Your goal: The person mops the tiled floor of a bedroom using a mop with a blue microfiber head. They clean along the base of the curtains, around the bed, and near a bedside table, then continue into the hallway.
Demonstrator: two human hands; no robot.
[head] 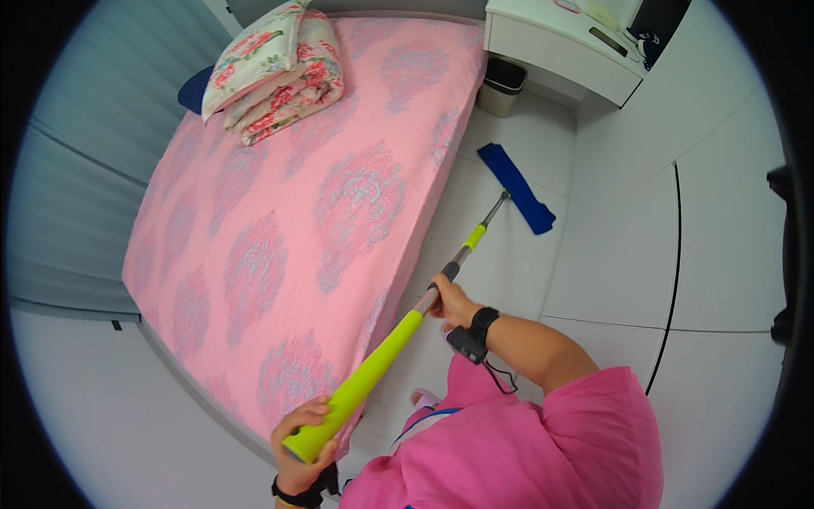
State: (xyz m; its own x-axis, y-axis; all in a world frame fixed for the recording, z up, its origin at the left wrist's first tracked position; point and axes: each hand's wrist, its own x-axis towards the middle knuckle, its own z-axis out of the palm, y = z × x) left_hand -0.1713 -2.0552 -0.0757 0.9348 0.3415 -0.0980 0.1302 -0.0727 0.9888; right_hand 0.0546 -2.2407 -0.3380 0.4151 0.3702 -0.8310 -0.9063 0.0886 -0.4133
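A flat mop with a lime-green and grey telescopic handle (pixel 362 375) runs diagonally from near my body out to the floor. Around the thick green end of the handle my left hand (pixel 300 439) is closed, close to the bed's edge. Farther along, my right hand (pixel 453 300) grips the grey metal part of the pole, just below a dark collar. The blue mop pad (pixel 518 189) lies flat on the white tiled floor (pixel 509 270), angled between the bed and the cabinets. Black straps circle both wrists, and a small device hangs by the right one.
A bed with a pink patterned sheet (pixel 286 191) fills the left side. On it rest a folded floral quilt (pixel 299 105) and a floral pillow (pixel 254 60). A waste bin (pixel 501 88) stands beside a white desk (pixel 547 38). White cabinet doors (pixel 610 254) line the right.
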